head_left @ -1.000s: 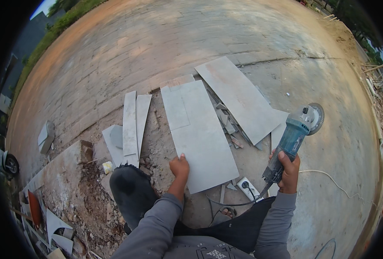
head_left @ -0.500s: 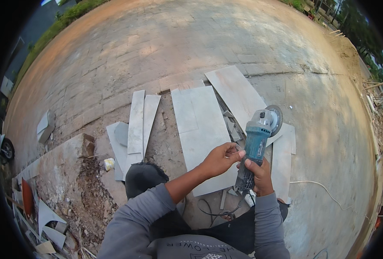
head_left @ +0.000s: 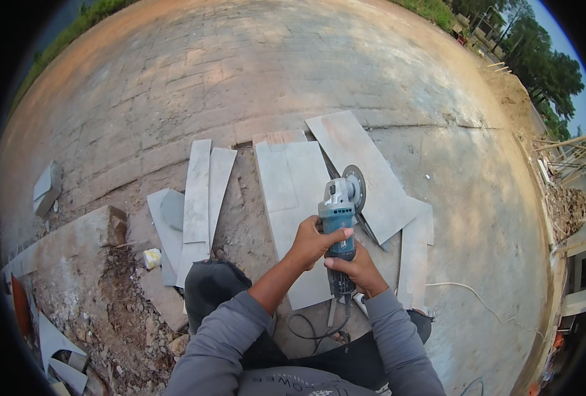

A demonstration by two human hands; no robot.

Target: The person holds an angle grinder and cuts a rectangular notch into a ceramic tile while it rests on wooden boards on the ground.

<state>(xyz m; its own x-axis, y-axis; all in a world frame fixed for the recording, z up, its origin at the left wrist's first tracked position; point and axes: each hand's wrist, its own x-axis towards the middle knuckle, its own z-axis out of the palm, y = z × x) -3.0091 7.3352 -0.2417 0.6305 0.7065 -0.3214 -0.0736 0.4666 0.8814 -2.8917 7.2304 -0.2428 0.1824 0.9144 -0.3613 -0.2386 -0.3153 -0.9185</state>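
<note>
An angle grinder, teal and black with a grey metal head, is held in front of me over the pale tiles. Its round cutting disc faces right. My left hand wraps the left side of the body just below the head, thumb across the front. Lower down, my right hand closes around the rear of the body. A dark power cord runs from the bottom end and loops between my legs. Beneath the grinder lies a large pale tile with lines drawn on it.
Another large tile lies slanted to the right, with a narrower piece beside it. Narrow tile strips lie left of centre. Farther left are a concrete kerb and broken rubble. A white cord trails across the right pavement.
The grinder has moved left, over the marked tile, and stands more upright. My left hand, which was at its side with fingers pinched, now grips the body. The view has shifted slightly.
</note>
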